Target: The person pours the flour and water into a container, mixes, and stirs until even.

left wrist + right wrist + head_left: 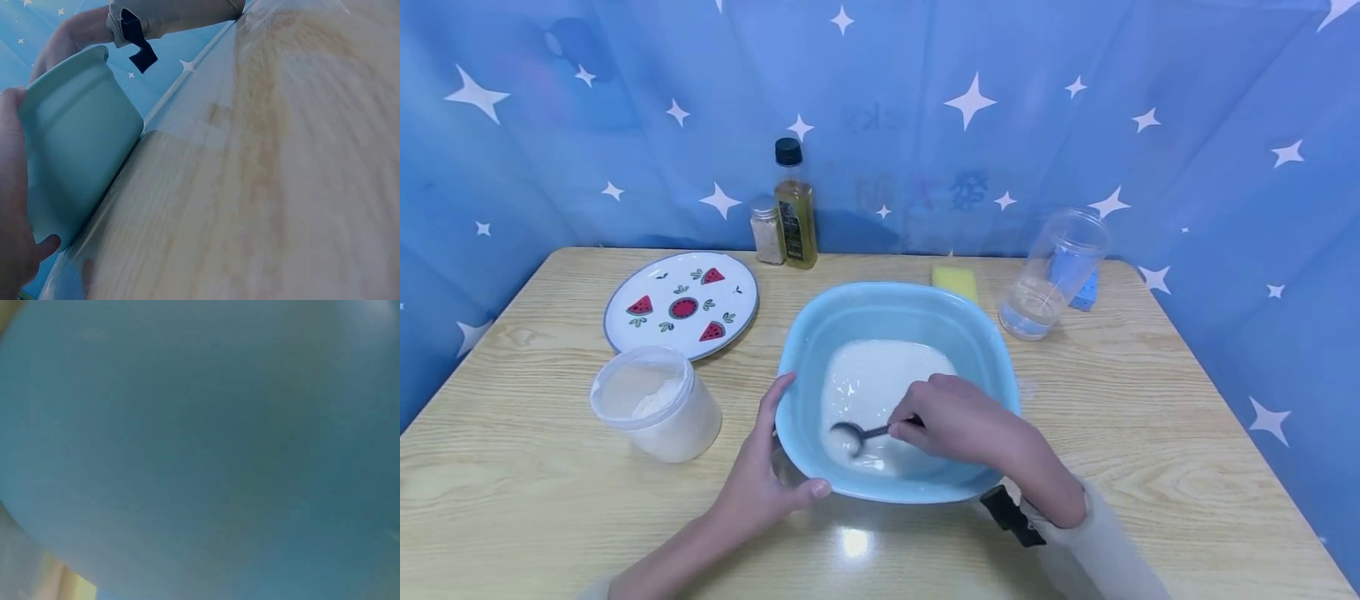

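Note:
A light blue plastic basin [895,310] holds a pool of white liquid [887,367]. Gripping its near left corner is my left hand [758,479], the forefinger along the left rim and the thumb at the front. The left wrist view shows this hand [12,206] against the basin's outer wall [81,137]. Over the basin, my right hand [958,417] pinches the handle of a dark spoon [876,432], whose blurred bowl dips into the liquid. In the right wrist view the basin's blue surface [200,450] fills nearly everything and hides the spoon.
A tub of white powder [688,421] and a watermelon-patterned plate [647,287] stand on the left. Behind are a seasoning jar [767,235] and an oil bottle [799,221]. At the back right are a yellow sponge [955,282], a clear cup with water [1033,308] and a blue block [1086,292].

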Demonstrator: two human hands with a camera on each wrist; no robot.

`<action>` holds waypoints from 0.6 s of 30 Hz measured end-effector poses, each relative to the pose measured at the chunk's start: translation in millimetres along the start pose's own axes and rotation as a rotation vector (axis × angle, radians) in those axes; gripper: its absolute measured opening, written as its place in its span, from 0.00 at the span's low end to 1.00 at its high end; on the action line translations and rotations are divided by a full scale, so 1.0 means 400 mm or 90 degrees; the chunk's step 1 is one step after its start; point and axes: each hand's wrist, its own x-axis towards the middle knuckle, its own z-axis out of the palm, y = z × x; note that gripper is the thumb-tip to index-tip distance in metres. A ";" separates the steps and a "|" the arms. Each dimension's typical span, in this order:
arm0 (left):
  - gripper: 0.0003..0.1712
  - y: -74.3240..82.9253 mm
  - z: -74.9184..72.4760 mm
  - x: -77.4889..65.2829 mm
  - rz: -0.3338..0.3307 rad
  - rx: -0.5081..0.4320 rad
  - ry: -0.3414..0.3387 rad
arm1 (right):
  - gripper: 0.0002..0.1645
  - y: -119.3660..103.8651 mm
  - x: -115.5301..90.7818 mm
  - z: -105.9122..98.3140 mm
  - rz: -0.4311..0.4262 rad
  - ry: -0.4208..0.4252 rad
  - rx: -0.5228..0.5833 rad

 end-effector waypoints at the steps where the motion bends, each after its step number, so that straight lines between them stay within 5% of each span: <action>1: 0.65 0.000 0.000 0.000 0.000 0.002 0.001 | 0.15 -0.002 -0.010 -0.009 0.003 -0.010 0.010; 6: 0.65 0.001 0.002 0.001 -0.007 0.006 -0.003 | 0.21 -0.007 -0.060 -0.058 0.083 -0.013 -0.037; 11: 0.65 0.002 0.002 0.003 -0.003 0.006 0.001 | 0.20 0.006 -0.089 -0.096 0.214 0.055 -0.141; 14: 0.65 0.004 0.002 0.004 0.000 0.005 0.006 | 0.21 0.030 -0.078 -0.099 0.265 0.106 -0.182; 18: 0.65 0.005 0.000 0.001 -0.010 0.005 0.005 | 0.23 0.067 -0.028 -0.086 0.266 0.153 -0.203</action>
